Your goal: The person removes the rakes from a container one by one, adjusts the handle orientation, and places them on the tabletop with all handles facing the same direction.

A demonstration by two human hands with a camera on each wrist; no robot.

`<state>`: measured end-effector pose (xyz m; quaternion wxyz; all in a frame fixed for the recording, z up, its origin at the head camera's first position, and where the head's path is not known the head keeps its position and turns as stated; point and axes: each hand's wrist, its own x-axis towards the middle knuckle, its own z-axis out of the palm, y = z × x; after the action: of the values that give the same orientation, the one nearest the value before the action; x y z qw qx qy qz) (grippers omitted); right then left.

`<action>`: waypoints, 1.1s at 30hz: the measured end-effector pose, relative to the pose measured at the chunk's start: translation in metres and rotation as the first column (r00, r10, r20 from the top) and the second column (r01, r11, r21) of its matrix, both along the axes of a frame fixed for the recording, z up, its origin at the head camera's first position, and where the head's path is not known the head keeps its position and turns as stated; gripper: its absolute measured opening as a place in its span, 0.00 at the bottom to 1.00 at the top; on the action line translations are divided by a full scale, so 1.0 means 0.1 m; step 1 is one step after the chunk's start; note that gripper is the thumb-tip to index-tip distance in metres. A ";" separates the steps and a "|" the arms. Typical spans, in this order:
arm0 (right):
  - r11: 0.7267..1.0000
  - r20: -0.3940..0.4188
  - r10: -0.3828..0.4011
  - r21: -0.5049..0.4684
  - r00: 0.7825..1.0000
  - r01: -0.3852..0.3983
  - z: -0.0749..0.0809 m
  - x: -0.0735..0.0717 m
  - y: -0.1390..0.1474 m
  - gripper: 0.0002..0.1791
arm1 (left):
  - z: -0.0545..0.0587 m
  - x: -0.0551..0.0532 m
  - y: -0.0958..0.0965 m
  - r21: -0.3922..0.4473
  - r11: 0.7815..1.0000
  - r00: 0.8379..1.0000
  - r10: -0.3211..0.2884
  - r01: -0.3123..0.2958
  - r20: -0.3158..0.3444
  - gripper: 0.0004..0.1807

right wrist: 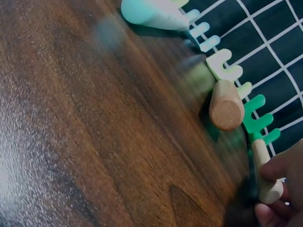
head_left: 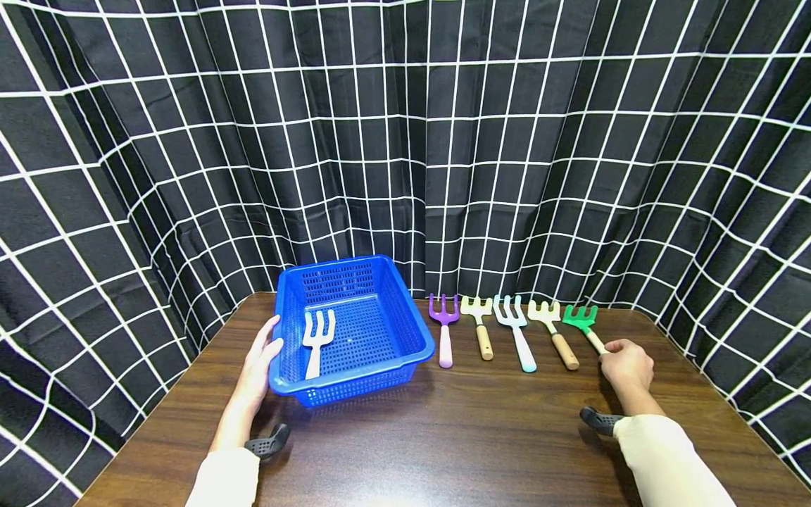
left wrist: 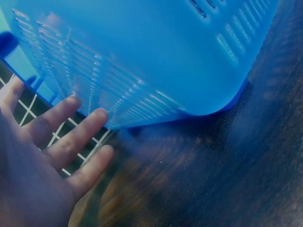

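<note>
At the far right of the head view, my right hand (head_left: 626, 365) grips the pale handle (right wrist: 268, 175) of a green-tined garden hand fork (head_left: 584, 320). In the right wrist view, thumb and fingers lie around the handle's end, with the tines towards the curtain. On the left, my left hand (head_left: 256, 370) rests against the side of a blue plastic basket (head_left: 415, 345), its fingers (left wrist: 71, 142) spread and nearly straight at the perforated wall. Inside the basket, a white hand fork (head_left: 319, 338) leans on the left part, tines pointing to the back.
Left of the green fork lie several hand forks in a row: a wooden-handled one (head_left: 557, 338), a pale blue one (head_left: 516, 334), another with a wooden handle (head_left: 481, 331), and a purple-and-pink one (head_left: 445, 331). A black gridded curtain (head_left: 481, 155) encloses the brown wooden table (head_left: 443, 451).
</note>
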<state>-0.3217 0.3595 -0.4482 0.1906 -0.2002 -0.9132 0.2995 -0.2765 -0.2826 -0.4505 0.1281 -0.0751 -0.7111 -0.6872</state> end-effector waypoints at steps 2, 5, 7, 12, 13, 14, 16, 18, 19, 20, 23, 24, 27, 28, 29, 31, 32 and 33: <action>1.000 -0.003 0.004 0.010 1.000 -0.004 0.00 0.00 0.01 0.14 | 0.00 0.00 0.01 -0.005 1.000 1.000 -0.001 0.001 0.004 0.28; 1.000 -0.007 0.009 0.017 1.000 -0.009 0.00 0.01 0.03 0.14 | 0.02 0.01 0.01 -0.001 1.000 1.000 -0.001 0.001 0.003 0.28; 1.000 -0.010 0.007 0.017 1.000 -0.007 0.01 0.02 0.04 0.13 | 0.02 0.01 0.01 0.003 1.000 1.000 0.003 -0.003 0.004 0.28; 1.000 -0.025 -0.022 -0.001 0.999 0.022 0.03 0.04 0.03 0.16 | 0.02 0.01 0.00 -0.004 1.000 1.000 0.009 -0.009 0.011 0.28; 1.000 -0.031 -0.027 -0.003 0.999 0.027 0.04 0.05 0.03 0.17 | 0.01 0.01 -0.01 -0.008 1.000 1.000 0.010 -0.010 0.013 0.28; 0.999 -0.038 -0.032 -0.006 0.999 0.032 0.04 0.05 0.03 0.17 | 0.01 0.00 -0.01 -0.015 1.000 1.000 0.013 -0.013 0.014 0.28; 0.999 -0.048 -0.038 -0.007 0.998 0.038 0.06 0.06 0.03 0.18 | 0.00 0.00 -0.02 -0.022 1.000 1.000 0.017 -0.017 0.015 0.28; 0.999 -0.049 -0.039 -0.008 0.998 0.038 0.07 0.06 0.03 0.18 | -0.01 -0.01 -0.03 -0.033 0.999 0.999 0.024 -0.023 0.021 0.28; 0.999 -0.050 -0.040 -0.009 0.998 0.039 0.08 0.07 0.03 0.18 | -0.02 -0.01 -0.03 -0.036 0.999 0.999 0.026 -0.025 0.023 0.28; 0.999 -0.049 -0.041 -0.012 0.998 0.040 0.09 0.07 0.03 0.18 | -0.02 -0.01 -0.03 -0.042 0.999 0.999 0.028 -0.027 0.023 0.28; 0.999 -0.043 -0.046 -0.021 0.998 0.045 0.10 0.10 0.02 0.18 | -0.02 -0.01 -0.03 -0.042 0.999 0.999 0.025 -0.025 0.021 0.28; 0.999 -0.043 -0.049 -0.024 0.998 0.048 0.10 0.10 0.02 0.18 | -0.02 -0.01 -0.02 -0.038 0.999 1.000 0.023 -0.023 0.019 0.28; 0.998 -0.044 -0.054 -0.032 0.998 0.053 0.09 0.12 0.02 0.18 | -0.01 -0.01 -0.01 -0.024 1.000 1.000 0.014 -0.013 0.016 0.28; 0.998 -0.046 -0.055 -0.034 0.997 0.053 0.09 0.12 0.02 0.18 | 0.00 -0.01 0.00 -0.017 1.000 1.000 0.011 -0.011 0.016 0.28; 0.998 -0.048 -0.055 -0.034 0.997 0.053 0.09 0.12 0.01 0.18 | 0.00 0.00 0.00 -0.011 1.000 1.000 0.010 -0.009 0.017 0.28; 0.998 -0.048 -0.057 -0.032 0.997 0.055 0.09 0.12 0.01 0.18 | 0.01 0.00 0.01 -0.005 1.000 1.000 0.006 -0.006 0.018 0.28; 0.998 -0.047 -0.058 -0.032 0.997 0.056 0.10 0.12 0.00 0.17 | 0.02 0.00 0.01 -0.004 1.000 1.000 0.006 -0.006 0.019 0.28; 0.998 -0.044 -0.060 -0.032 0.997 0.059 0.10 0.13 0.00 0.17 | 0.02 0.00 0.01 -0.004 1.000 1.000 0.006 -0.006 0.019 0.28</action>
<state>-0.3090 0.3595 -0.4383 0.2168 -0.2236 -0.8976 0.3119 -0.2762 -0.2815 -0.4487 0.1232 -0.0667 -0.7139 -0.6861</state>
